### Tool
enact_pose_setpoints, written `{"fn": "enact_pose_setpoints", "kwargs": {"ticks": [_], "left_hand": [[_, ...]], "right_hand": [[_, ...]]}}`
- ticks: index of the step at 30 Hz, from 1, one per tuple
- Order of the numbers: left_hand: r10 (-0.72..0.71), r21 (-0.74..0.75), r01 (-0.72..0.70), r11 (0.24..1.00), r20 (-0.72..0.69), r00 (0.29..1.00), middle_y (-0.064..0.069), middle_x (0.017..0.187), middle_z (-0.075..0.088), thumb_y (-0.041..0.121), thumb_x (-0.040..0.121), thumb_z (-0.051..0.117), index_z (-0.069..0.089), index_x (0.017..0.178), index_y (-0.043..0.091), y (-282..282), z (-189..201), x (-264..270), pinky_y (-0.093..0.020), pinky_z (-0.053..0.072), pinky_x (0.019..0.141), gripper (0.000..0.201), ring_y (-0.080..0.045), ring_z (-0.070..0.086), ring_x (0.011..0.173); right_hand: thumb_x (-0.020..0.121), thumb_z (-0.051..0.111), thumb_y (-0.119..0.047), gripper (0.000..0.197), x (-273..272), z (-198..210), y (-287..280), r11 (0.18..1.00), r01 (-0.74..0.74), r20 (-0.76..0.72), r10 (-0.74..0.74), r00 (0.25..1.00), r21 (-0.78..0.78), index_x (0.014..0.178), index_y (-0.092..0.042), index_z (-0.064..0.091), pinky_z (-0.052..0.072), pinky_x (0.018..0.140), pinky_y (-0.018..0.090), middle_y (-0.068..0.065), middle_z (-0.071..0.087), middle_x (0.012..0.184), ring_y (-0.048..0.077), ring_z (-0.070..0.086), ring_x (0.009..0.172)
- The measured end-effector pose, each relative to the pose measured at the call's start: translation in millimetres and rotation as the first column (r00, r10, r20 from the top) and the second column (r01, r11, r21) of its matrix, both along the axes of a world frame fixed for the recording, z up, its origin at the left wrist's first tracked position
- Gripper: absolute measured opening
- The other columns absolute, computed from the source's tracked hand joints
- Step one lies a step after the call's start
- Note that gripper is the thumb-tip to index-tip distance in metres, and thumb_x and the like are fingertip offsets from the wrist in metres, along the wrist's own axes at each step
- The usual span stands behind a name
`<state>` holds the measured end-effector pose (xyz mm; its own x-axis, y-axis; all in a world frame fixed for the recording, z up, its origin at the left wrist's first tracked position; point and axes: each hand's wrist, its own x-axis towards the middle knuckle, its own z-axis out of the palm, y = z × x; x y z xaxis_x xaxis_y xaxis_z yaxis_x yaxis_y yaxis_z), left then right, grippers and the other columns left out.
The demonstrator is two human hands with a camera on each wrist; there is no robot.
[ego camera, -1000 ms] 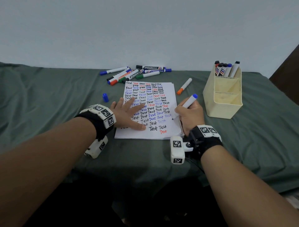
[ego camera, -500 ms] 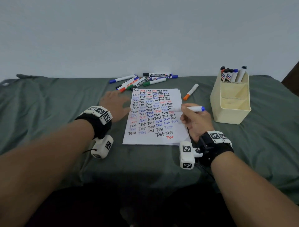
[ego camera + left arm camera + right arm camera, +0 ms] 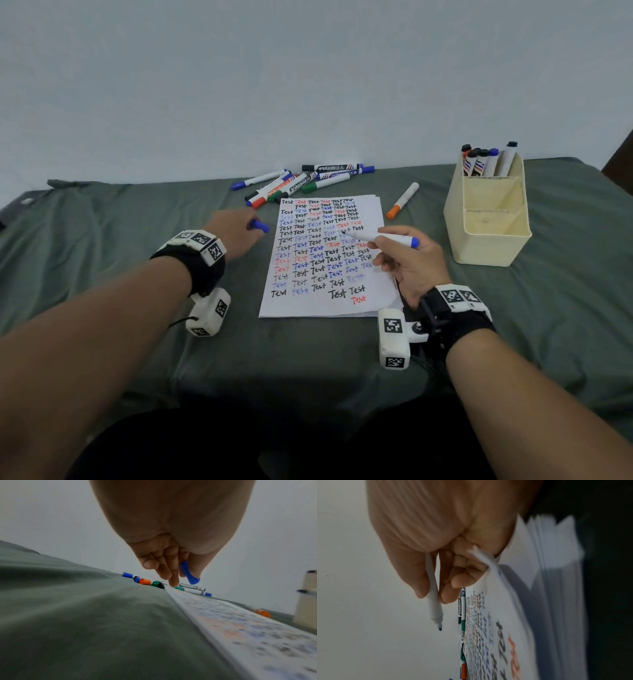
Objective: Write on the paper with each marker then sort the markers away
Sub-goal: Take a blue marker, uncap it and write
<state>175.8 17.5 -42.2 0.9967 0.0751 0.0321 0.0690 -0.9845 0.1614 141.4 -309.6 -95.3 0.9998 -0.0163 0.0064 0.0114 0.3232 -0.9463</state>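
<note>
The white paper [image 3: 325, 274], covered in rows of "Test", lies on the green cloth. My right hand [image 3: 407, 260] grips an uncapped blue marker [image 3: 380, 237] above the paper's right side, tip pointing left; the same marker [image 3: 435, 604] shows in the right wrist view with its nib bare. My left hand [image 3: 236, 233] pinches the blue cap [image 3: 259, 225] just left of the paper, and the cap [image 3: 189, 573] sits between thumb and fingers in the left wrist view. A pile of capped markers [image 3: 301, 183] lies beyond the paper.
A cream organiser box [image 3: 486, 219] stands at the right, several markers [image 3: 486, 161] upright in its rear compartment. An orange-capped marker [image 3: 402, 201] lies between paper and box. The wall rises behind the table. Green cloth [image 3: 102, 257] spreads to the left.
My left hand left the paper, went to the blue cap on the cloth and picked it up. My right hand lifted the marker off the paper and turned it level.
</note>
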Motion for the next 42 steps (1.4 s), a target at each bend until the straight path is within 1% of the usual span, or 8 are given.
{"fn": "enact_pose_setpoints", "kwargs": {"ticks": [11,14,16,21,28,32,37,42], "left_hand": [[-0.222,-0.308,0.202,0.930,-0.032,0.974,0.015,0.095,0.068,0.049,0.099,0.053,0.068,0.121,0.032,-55.8,6.6,-5.6,-0.021,0.047,0.071,0.031,-0.004,0.062,0.086],[-0.250,-0.386,0.221,0.896,-0.027,0.968,0.017,0.089,0.066,0.046,0.100,0.054,0.068,0.124,0.032,-68.3,5.5,-8.4,-0.014,0.041,0.055,0.031,0.007,0.058,0.063],[-0.281,-0.432,0.244,0.869,-0.023,0.960,0.015,0.082,0.066,0.043,0.101,0.055,0.069,0.121,0.034,-78.1,4.9,-10.4,-0.011,0.039,0.052,0.027,0.004,0.051,0.053],[-0.361,-0.468,0.302,0.831,-0.041,0.932,0.017,0.081,0.067,0.036,0.103,0.052,0.069,0.103,0.038,-97.5,2.6,-17.1,-0.019,0.044,0.061,0.017,0.001,0.051,0.061],[-0.368,-0.356,0.320,0.878,-0.074,0.927,0.005,0.081,0.064,0.028,0.103,0.051,0.070,0.094,0.022,-107.6,6.9,-20.1,-0.023,0.038,0.057,0.021,-0.009,0.049,0.061],[-0.380,-0.342,0.337,0.877,-0.066,0.923,0.008,0.079,0.063,0.030,0.102,0.052,0.064,0.085,0.033,-108.2,8.6,-22.9,-0.021,0.039,0.057,0.021,-0.008,0.051,0.062],[-0.530,-0.282,0.492,0.824,-0.077,0.844,0.009,0.100,0.069,0.035,0.101,0.056,0.067,0.121,0.029,-122.7,13.5,-31.7,-0.029,0.049,0.079,0.023,-0.011,0.062,0.089],[-0.414,-0.227,0.408,0.885,0.021,0.910,0.012,0.098,0.070,0.038,0.098,0.061,0.063,0.126,0.035,-103.7,20.9,-29.1,-0.025,0.051,0.065,0.028,-0.007,0.065,0.074]], "right_hand": [[0.083,0.080,-0.009,0.016,-4.9,3.4,-0.5,0.999,-0.034,0.019,0.035,0.999,-0.022,0.098,-0.014,0.077,0.050,0.051,0.026,0.020,0.076,0.091,0.023,0.063,0.057],[0.082,0.081,-0.009,0.014,-6.3,4.4,0.2,0.999,-0.051,0.023,0.052,0.998,-0.012,0.093,-0.016,0.079,0.049,0.051,0.025,0.021,0.076,0.091,0.022,0.062,0.054],[0.082,0.081,-0.009,0.014,-6.8,4.7,0.7,0.998,-0.059,0.027,0.059,0.998,-0.015,0.093,-0.015,0.079,0.048,0.050,0.025,0.022,0.076,0.091,0.022,0.061,0.053],[0.083,0.079,-0.007,0.017,-7.1,4.8,-0.3,0.997,-0.067,0.033,0.068,0.997,-0.023,0.100,-0.009,0.075,0.047,0.050,0.026,0.024,0.075,0.090,0.022,0.060,0.053],[0.084,0.080,-0.008,0.019,-5.5,1.0,2.0,0.996,-0.064,0.032,0.066,0.997,-0.061,0.102,-0.007,0.075,0.047,0.050,0.024,0.022,0.076,0.089,0.022,0.064,0.056],[0.082,0.083,-0.011,0.018,-4.1,0.5,1.9,0.993,-0.073,0.031,0.076,0.997,-0.096,0.099,-0.013,0.077,0.048,0.052,0.024,0.019,0.077,0.089,0.023,0.067,0.059],[0.078,0.087,-0.020,0.022,-6.5,3.1,4.5,0.966,-0.125,0.059,0.142,0.988,-0.228,0.098,-0.019,0.079,0.052,0.056,0.025,0.012,0.077,0.085,0.020,0.069,0.063],[0.078,0.086,-0.020,0.057,-4.6,5.0,5.2,0.984,-0.083,0.009,0.085,0.996,-0.161,0.129,-0.022,0.062,0.059,0.073,0.025,0.005,0.078,0.093,0.016,0.073,0.081]]}}
